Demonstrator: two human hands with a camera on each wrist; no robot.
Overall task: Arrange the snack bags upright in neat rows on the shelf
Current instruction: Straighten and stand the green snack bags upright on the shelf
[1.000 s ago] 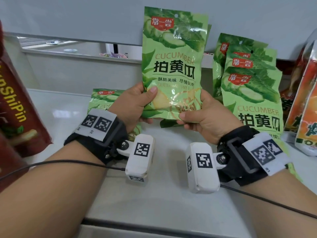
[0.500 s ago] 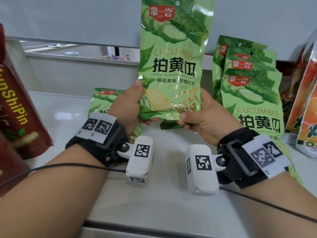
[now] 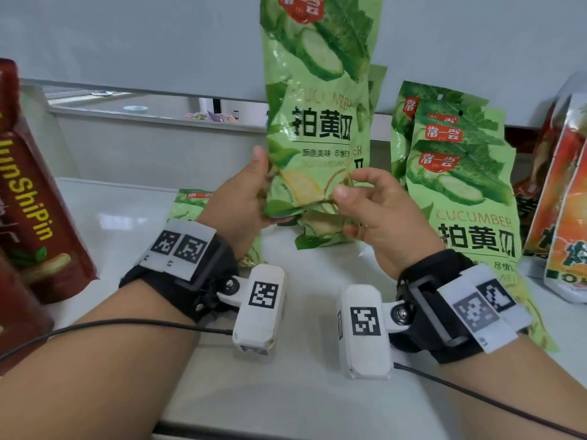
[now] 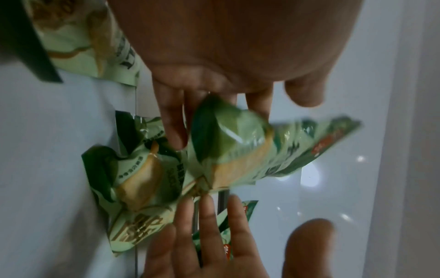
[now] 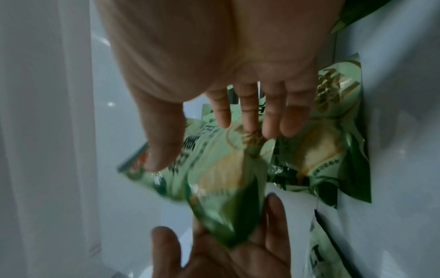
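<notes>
White shelf point(image 3: 301, 360) carries a standing row of cucumber bags point(image 3: 460, 173) (right). Left hand point(image 3: 236, 204) grasps the raised bag point(image 3: 314, 122) low down; right hand point(image 3: 378, 211) has fingers loose, released. Step: placing. Next calls for setting it upright beside the row.

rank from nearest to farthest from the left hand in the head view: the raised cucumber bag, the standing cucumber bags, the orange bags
1. Raised cucumber bag: gripped by the left hand.
2. Standing cucumber bags: right, past the right hand.
3. Orange bags: far right edge.
</notes>
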